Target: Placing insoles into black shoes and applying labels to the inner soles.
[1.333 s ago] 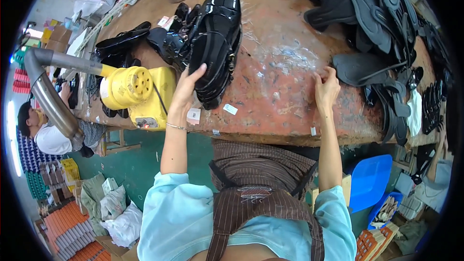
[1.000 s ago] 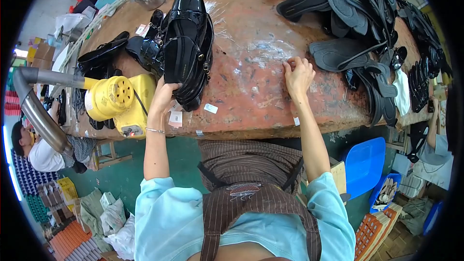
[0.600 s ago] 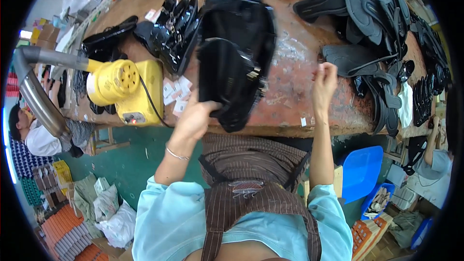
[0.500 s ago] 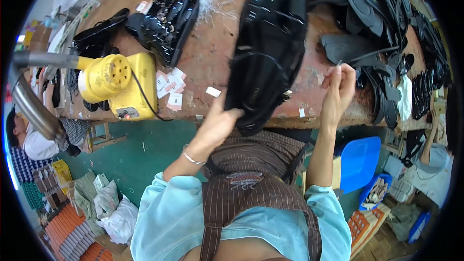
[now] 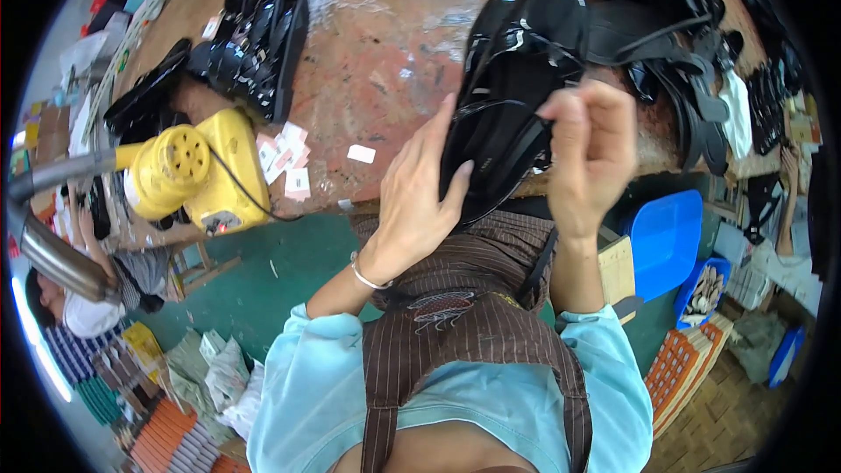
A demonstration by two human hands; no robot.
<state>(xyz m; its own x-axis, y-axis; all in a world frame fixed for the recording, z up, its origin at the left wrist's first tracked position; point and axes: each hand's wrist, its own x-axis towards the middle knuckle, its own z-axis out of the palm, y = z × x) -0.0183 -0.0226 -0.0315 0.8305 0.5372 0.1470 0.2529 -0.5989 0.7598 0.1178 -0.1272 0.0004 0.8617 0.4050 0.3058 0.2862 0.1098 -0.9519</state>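
A pair of glossy black sandals (image 5: 501, 144) is held at a slant over the table's near edge. My left hand (image 5: 419, 182) grips the sandals from the left side, its thumb over the heel part of the insole and its fingers along the outer edge. Close to the right side of the sandals, my right hand (image 5: 596, 153) is closed, thumb and fingertips pinched together by the strap. Whatever small thing may be in that pinch is too blurred to make out.
The worktable (image 5: 368, 61) carries black shoes (image 5: 254, 52) and a yellow machine (image 5: 206, 171) with a metal pipe at left. Small white labels (image 5: 285, 153) lie nearby. Dark soles (image 5: 692, 114) pile up at right. Below stands a blue tub (image 5: 666, 236). People sit at either side.
The sandals have come down and tilted, with straps and insole now showing clearly. My right hand has moved from apart on the right to beside the sandals. My left hand grips farther along their side.
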